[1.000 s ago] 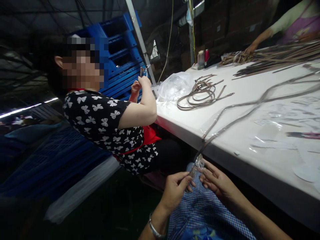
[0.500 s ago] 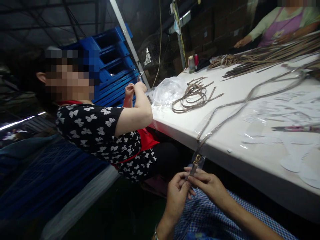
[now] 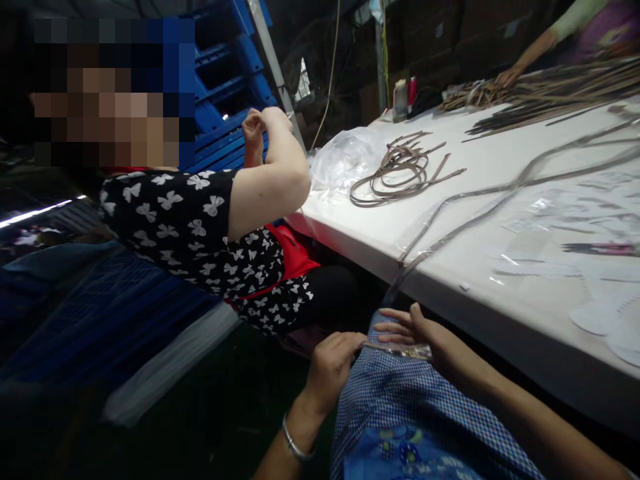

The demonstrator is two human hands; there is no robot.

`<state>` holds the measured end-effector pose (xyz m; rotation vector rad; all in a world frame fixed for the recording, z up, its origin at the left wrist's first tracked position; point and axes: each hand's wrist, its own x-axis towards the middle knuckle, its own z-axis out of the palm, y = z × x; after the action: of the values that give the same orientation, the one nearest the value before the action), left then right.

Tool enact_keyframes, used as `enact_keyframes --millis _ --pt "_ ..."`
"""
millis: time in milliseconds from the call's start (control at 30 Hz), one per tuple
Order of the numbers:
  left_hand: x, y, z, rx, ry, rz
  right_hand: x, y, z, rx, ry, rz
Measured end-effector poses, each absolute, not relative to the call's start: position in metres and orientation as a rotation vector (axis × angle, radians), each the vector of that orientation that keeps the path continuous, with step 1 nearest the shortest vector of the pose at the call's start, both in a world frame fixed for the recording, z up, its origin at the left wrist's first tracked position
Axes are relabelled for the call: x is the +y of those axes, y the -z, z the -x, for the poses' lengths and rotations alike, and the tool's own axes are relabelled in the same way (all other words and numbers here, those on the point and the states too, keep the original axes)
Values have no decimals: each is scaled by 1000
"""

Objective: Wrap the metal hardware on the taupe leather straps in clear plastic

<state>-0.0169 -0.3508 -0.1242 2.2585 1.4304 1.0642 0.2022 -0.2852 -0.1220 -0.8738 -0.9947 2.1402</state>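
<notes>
Above my lap, my left hand point(image 3: 331, 368) pinches a narrow strap point(image 3: 393, 348) wrapped in clear plastic, with a glint of a buckle near its right end. That end lies by the palm of my right hand point(image 3: 434, 340), whose fingers are stretched out with the thumb raised. Whether the right palm touches the plastic, I cannot tell. A long brown strap in film point(image 3: 440, 248) runs across the white table point(image 3: 345, 230) and drops over the near edge behind my right fingers.
A coil of brown straps point(image 3: 395, 180) lies beside a clear plastic bag point(image 3: 345, 157). Pliers point(image 3: 597, 249) and white paper pieces are at the right. A co-worker point(image 3: 200, 227) sits close on the left; another person's hand point(image 3: 510, 75) touches strap bundles at the back. The table edge borders my right forearm.
My hands have moved apart. The strap end with its buckle has swung from pointing up to lying sideways toward the right, and my right fingers have opened off it. The view has shifted slightly.
</notes>
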Motion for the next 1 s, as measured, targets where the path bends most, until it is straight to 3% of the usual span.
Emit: enact_keyframes --millis 133,267,667,900,1000 --pt "-352 121 24 1420 -1045 -2493 -294 114 -196 -1286 -2443 746" --pt "-356 125 24 1412 -1016 -2557 -302 121 -187 -1324 -2520 739" --pt "-357 135 32 1211 -1055 -2548 -316 128 -176 -775 -2846 660" --pt "-365 143 15 1390 -1267 -1609 -306 97 -179 -744 -2679 336" --pt "-367 149 6 1360 -1219 -1310 -293 78 -181 -795 -2438 365"
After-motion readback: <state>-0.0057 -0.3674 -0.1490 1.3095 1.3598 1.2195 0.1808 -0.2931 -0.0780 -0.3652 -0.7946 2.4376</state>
